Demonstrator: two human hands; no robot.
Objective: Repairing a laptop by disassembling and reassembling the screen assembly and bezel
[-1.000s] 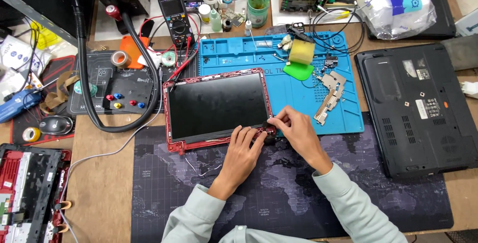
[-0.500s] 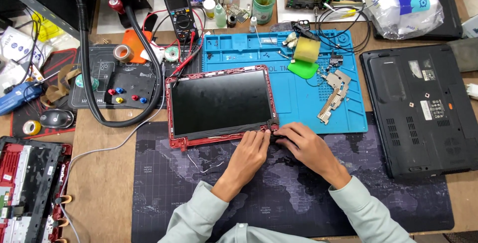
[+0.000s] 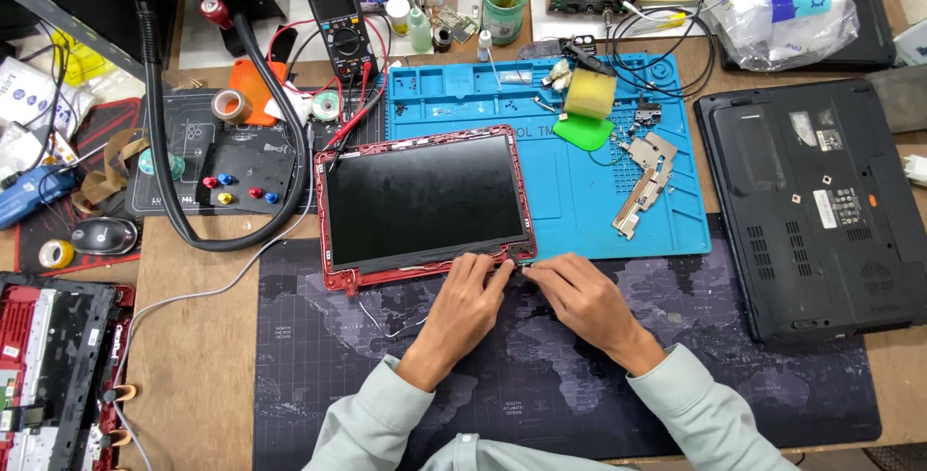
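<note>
Red-framed screen panel touching both hands' fingertips

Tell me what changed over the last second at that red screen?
Both hands slid down to the near right corner of the red-framed screen: the left hand now lies on its bottom edge, the right hand pinches at the corner. The screen, blue mat and black laptop stayed put.

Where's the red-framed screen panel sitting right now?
In the head view, the red-framed screen panel lies flat left of centre, overlapping the blue work mat, with both hands at its lower right corner.
</note>
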